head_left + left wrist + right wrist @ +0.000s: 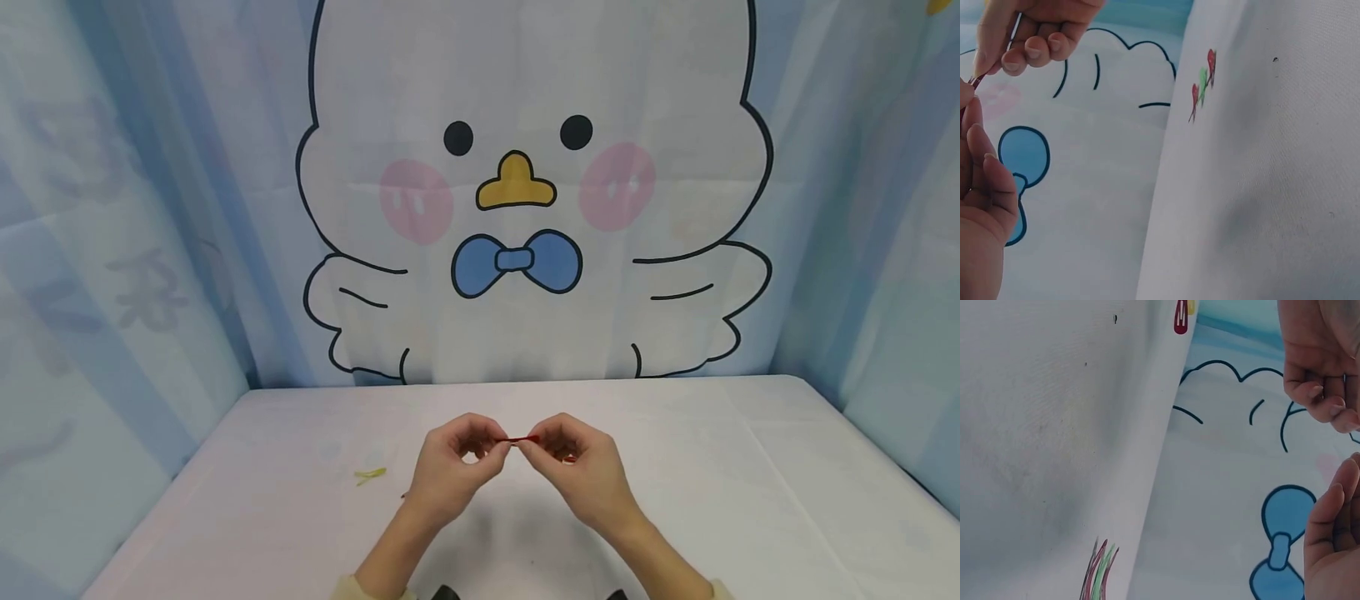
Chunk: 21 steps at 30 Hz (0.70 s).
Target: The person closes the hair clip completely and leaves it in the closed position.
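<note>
Red hair clip [518, 439], by its look, held above the desk [720, 467]; left hand [442, 475] and right hand [594, 468] pinch opposite ends. Probably light, thin, springy; best taken by its ends.

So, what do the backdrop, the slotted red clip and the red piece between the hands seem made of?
Backdrop: printed fabric, dull finish, judging by its soft folds.
Slotted red clip: smooth, perhaps coated metal, judging by its thin frame; plastic is possible.
Red piece: perhaps metal or plastic, as it looks thin and straight; finish unclear.
</note>
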{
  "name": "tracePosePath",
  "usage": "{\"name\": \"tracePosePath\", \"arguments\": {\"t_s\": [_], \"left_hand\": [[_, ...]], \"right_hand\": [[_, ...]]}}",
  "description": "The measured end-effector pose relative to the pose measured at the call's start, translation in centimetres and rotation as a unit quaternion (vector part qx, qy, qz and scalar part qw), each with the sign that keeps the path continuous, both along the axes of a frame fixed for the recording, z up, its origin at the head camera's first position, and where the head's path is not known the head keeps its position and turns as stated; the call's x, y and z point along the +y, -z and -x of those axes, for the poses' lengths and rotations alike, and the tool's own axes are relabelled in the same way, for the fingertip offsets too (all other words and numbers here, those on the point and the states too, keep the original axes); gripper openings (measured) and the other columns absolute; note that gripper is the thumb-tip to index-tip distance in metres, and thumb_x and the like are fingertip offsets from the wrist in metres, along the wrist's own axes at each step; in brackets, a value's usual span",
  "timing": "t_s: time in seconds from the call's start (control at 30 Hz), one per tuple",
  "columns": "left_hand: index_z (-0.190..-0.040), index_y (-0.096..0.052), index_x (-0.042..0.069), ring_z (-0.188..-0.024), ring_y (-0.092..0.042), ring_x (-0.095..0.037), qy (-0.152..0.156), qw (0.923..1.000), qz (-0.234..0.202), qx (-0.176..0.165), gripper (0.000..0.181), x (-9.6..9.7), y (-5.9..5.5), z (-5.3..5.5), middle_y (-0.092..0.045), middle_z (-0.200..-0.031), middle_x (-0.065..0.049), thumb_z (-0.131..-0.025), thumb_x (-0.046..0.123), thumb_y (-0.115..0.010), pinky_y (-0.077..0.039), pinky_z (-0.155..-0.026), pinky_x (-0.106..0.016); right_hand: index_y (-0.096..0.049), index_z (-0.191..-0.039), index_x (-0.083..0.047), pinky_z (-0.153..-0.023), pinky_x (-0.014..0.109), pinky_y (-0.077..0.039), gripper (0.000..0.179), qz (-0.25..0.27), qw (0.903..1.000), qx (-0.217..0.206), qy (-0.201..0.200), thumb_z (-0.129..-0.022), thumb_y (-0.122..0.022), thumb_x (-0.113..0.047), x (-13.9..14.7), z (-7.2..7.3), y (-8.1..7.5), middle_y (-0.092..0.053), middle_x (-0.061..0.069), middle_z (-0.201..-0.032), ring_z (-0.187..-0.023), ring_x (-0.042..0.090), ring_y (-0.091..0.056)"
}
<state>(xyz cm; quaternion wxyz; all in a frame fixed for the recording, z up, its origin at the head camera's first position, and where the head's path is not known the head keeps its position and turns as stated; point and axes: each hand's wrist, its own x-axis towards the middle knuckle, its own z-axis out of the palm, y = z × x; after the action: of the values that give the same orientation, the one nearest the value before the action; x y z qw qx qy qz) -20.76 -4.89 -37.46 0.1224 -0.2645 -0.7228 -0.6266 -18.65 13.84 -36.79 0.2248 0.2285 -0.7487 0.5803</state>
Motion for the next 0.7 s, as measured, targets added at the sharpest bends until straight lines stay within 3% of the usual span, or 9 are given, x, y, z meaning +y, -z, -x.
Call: {"name": "tracePosePath", "arguments": {"t_s": [0.27, 0.7], "left_hand": [[-0.089, -0.072, 0.004, -0.070, -0.056, -0.015, -0.023, 0.9996, -0.008, 0.010, 0.006, 0.26, 0.22, -0.14, -0.065, -0.077, 0.000, -0.086, -0.001, -0.075, -0.046, -0.062, -0.025], [-0.086, -0.075, 0.008, -0.071, -0.057, -0.013, -0.052, 0.9984, 0.009, -0.021, 0.011, 0.54, 0.37, -0.21, -0.065, -0.074, 0.002, -0.084, -0.003, -0.076, -0.045, -0.064, -0.025]], "right_hand": [[-0.070, -0.085, -0.010, -0.058, 0.026, -0.049, 0.011, -0.015, 0.9999, 0.004, 0.006, -0.087, -0.077, -0.003, 0.09, 0.10, 0.10, -0.066, -0.004, -0.075, -0.065, 0.010, -0.057], [-0.069, -0.079, -0.012, -0.061, 0.027, -0.050, 0.015, -0.016, 0.9996, -0.005, 0.024, -0.087, -0.079, -0.004, -0.05, 0.08, 0.50, -0.066, -0.006, -0.073, -0.064, 0.010, -0.058]]}}
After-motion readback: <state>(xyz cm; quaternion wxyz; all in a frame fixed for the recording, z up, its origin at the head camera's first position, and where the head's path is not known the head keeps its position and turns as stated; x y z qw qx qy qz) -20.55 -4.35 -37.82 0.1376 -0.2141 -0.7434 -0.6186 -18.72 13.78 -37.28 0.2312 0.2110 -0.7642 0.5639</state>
